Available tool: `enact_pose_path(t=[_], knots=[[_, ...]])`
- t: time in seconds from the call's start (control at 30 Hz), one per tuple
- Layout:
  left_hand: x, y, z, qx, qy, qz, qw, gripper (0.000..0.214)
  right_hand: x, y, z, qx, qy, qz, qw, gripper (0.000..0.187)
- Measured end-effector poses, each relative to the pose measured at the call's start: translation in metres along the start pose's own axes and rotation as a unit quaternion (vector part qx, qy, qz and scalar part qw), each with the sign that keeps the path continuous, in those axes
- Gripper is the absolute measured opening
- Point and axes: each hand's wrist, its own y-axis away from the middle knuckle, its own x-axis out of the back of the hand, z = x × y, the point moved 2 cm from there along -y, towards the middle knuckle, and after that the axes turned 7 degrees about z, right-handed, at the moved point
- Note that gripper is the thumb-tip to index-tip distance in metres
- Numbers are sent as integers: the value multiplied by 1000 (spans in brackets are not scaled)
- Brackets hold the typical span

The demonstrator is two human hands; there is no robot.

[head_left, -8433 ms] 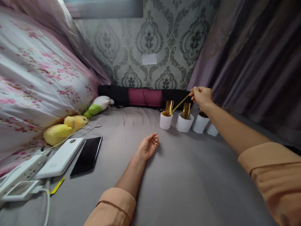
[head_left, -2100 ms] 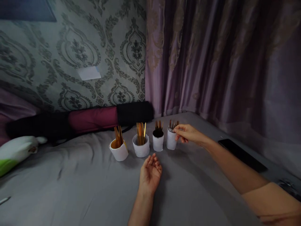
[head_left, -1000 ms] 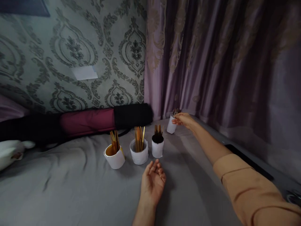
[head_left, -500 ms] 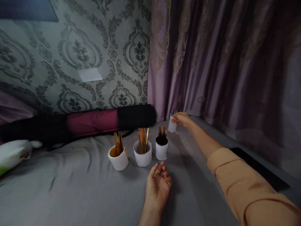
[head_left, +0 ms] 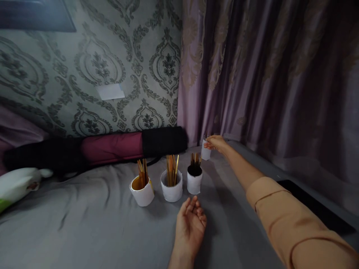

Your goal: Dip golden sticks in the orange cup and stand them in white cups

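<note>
My right hand (head_left: 215, 143) reaches far forward to a narrow white-wrapped cup (head_left: 205, 153) near the curtain. Its fingers close at the upper right side of that cup, hiding part of the rim; dark tips of thin sticks show above it. My left hand (head_left: 191, 228) rests palm up, holding nothing, fingers loosely curled and a little apart. Just beyond it stands a white cup with a dark inside (head_left: 194, 184), holding brown sticks. To its left are a wider white cup (head_left: 172, 193) with thin sticks (head_left: 171, 170) and a white cup with a yellow inside (head_left: 143, 196), also holding sticks.
The cups stand on a grey bedsheet (head_left: 92, 231). A long black and maroon bag (head_left: 114, 148) lies along the patterned wall. A white plush toy (head_left: 21, 185) is at the left, a purple curtain (head_left: 193, 74) behind, and a flat black object (head_left: 314, 205) beyond my right sleeve.
The whole view has shifted slightly, so everything appears a little lower. My right hand stays at the far cup, and my left hand keeps its palm-up pose.
</note>
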Motion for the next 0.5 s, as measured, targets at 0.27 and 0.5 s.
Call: enact_pose_path(t=[0.27,0.5], knots=[[1,0,0,8,11,-17,1000,16,-5,-9,8,16,2,-7,1000,12],[1,1,0,10,9,-18,1000,16,-2,-7,12,26,5,-7,1000,13]])
